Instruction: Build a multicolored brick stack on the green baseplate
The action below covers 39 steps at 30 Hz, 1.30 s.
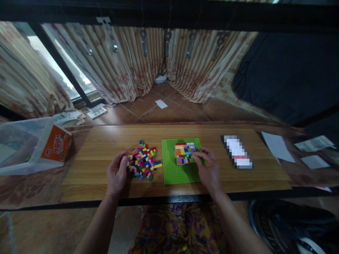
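A loose pile of small toy building bricks (143,160) in many colours lies on the wooden board. My left hand (118,173) is at the pile's left edge, its fingers curled in and the thumb against them; what they hold, if anything, is hidden. Right of the pile lies a green studded baseplate (172,175). On it stands a low block of multicoloured bricks (184,153). My right hand (209,169) reaches over the baseplate from the right, thumb and fingertips brought together at the block's right edge. Any brick between them is too small to make out.
A phone-like object (238,151), blurred out, lies on the wooden board (97,141) at right. At left is a clear plastic bin (23,141) with an orange label. Papers (278,146) lie at far right. A dark bar (169,16) with hanging metal clips crosses the top.
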{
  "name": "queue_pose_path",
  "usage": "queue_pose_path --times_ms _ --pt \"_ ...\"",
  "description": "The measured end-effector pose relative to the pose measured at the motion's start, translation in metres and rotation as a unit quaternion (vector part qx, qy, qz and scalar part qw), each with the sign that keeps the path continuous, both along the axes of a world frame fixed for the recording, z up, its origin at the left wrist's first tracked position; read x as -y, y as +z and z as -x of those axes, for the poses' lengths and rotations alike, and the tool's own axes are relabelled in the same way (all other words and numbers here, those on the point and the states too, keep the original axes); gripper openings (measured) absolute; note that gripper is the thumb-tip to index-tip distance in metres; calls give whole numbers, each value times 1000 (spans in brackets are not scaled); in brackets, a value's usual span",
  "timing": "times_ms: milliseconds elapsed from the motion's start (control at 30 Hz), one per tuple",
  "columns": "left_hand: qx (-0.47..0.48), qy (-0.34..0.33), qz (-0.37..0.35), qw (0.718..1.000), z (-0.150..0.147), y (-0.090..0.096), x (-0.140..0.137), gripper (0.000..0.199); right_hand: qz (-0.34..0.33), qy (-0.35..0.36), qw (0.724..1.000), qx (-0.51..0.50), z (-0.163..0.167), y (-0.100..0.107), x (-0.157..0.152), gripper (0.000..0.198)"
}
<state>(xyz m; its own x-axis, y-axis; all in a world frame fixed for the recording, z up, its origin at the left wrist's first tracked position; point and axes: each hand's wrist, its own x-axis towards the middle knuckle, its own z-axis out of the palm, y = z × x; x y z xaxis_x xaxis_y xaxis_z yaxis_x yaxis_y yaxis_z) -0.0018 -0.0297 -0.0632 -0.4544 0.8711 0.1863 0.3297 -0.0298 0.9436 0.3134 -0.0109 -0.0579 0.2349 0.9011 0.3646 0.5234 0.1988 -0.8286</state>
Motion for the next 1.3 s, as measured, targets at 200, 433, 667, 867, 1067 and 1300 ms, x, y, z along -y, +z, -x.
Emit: queue_pose_path --times_ms 200,433,667,867,1067,1300 --pt "0 -1 2 1000 4 -6 -1 42 15 2 1000 -22 -2 0 -4 15" --pt "6 -8 -2 1000 6 -10 -1 40 78 -13 974 -210 6 1 -9 14" --pt "4 -8 -6 1000 5 -9 -1 39 118 -36 929 -349 13 7 -13 12" --pt "3 -4 -1 1000 3 -7 -2 40 121 -31 912 -392 12 6 -14 14" --pt "-4 -4 -13 1000 3 -8 -2 40 119 -13 917 -381 10 3 -12 16" --pt "-21 -15 -22 999 2 -5 -1 35 45 -71 981 -177 10 11 5 20"
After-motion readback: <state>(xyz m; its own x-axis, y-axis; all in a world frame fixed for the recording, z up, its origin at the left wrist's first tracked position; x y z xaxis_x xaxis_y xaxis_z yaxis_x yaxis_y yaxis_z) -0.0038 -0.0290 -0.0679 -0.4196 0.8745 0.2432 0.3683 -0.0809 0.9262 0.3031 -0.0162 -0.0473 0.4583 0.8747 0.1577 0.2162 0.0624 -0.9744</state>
